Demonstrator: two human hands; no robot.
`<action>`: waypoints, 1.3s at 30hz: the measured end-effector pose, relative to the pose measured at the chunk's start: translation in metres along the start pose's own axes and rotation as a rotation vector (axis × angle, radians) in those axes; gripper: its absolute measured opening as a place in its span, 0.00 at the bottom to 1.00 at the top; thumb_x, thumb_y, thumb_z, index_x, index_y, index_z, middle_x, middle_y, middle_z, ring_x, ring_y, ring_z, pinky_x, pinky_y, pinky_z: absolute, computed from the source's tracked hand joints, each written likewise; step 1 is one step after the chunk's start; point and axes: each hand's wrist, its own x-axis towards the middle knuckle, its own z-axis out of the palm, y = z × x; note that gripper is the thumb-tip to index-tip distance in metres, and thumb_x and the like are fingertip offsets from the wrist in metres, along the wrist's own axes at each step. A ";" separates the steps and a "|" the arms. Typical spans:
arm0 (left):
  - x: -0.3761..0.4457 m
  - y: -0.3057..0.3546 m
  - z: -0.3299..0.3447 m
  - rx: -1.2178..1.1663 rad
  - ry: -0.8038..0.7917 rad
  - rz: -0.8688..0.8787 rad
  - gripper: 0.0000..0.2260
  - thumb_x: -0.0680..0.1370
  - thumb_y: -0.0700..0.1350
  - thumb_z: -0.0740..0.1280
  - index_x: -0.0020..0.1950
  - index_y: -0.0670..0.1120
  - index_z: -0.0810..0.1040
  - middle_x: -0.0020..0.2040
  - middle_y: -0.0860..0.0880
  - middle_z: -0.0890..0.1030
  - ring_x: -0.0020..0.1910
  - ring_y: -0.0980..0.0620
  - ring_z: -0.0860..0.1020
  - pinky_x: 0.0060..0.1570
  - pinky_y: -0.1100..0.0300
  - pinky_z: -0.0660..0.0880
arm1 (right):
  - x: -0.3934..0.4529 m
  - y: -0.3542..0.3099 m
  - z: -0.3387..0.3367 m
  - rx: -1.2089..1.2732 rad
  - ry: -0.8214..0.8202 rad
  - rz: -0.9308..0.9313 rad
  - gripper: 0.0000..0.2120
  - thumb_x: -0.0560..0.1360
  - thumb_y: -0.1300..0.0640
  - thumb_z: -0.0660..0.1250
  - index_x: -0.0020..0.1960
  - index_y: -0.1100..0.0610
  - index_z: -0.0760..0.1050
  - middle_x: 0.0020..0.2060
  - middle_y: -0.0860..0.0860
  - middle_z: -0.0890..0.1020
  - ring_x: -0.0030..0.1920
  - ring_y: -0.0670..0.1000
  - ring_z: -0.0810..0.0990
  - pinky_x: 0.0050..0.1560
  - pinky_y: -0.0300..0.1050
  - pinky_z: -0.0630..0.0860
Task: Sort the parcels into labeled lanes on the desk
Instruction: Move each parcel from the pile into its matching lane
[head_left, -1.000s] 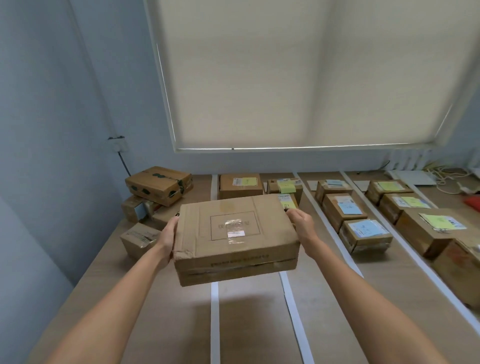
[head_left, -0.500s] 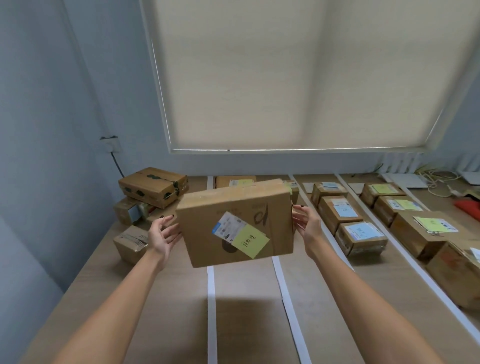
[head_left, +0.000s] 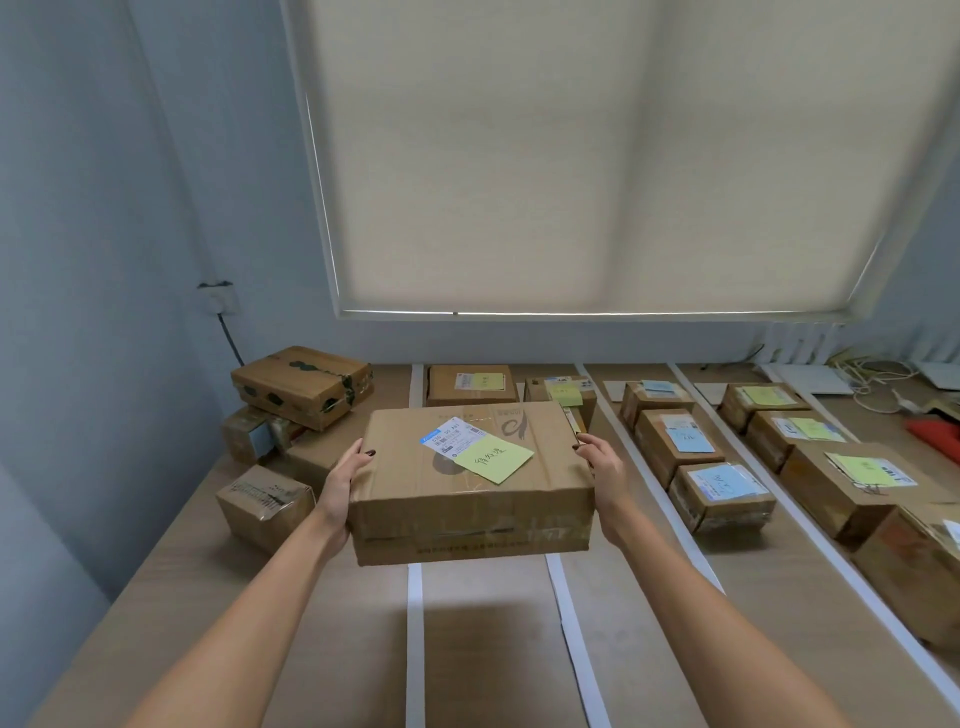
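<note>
I hold a flat brown cardboard parcel (head_left: 467, 499) in the air above the desk (head_left: 208, 597), its top face up with a shipping label and a yellow-green note (head_left: 493, 457). My left hand (head_left: 343, 486) grips its left side, thumb on the top edge. My right hand (head_left: 602, 475) grips its right side. The parcel hangs over the lane between two white tape strips (head_left: 414, 639), (head_left: 571, 639). Two parcels with yellow notes (head_left: 470, 384), (head_left: 563, 397) sit at the far end of that lane.
Unsorted boxes (head_left: 301, 384), (head_left: 265, 506) are piled at the desk's left. Lanes to the right hold parcels with blue notes (head_left: 719, 493) and yellow notes (head_left: 852, 488). Cables and white devices (head_left: 810, 376) lie at the far right. A blind-covered window stands behind.
The parcel was turned over in my hands, from its plain face up, through a tilt showing the label, to level with the labelled face up. Both hands now grip its sides again.
</note>
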 end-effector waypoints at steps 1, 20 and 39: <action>0.002 -0.002 0.002 0.012 0.001 -0.006 0.24 0.79 0.50 0.57 0.75 0.53 0.58 0.55 0.50 0.75 0.52 0.48 0.75 0.42 0.56 0.74 | 0.003 0.003 0.000 -0.005 0.003 0.002 0.11 0.78 0.53 0.59 0.60 0.50 0.70 0.56 0.51 0.74 0.51 0.47 0.72 0.42 0.42 0.69; 0.125 -0.061 0.029 0.139 -0.010 -0.292 0.18 0.80 0.46 0.59 0.69 0.41 0.67 0.62 0.39 0.75 0.60 0.42 0.74 0.56 0.49 0.73 | 0.117 0.054 0.023 -0.325 -0.020 -0.081 0.25 0.76 0.54 0.66 0.69 0.50 0.60 0.56 0.48 0.71 0.55 0.50 0.73 0.46 0.43 0.75; 0.173 -0.111 -0.005 0.178 0.319 -0.431 0.19 0.76 0.44 0.64 0.67 0.45 0.68 0.56 0.43 0.75 0.54 0.42 0.75 0.54 0.50 0.73 | 0.146 0.132 0.050 -0.335 0.065 -0.054 0.15 0.76 0.55 0.66 0.62 0.49 0.73 0.54 0.44 0.78 0.54 0.46 0.76 0.54 0.44 0.76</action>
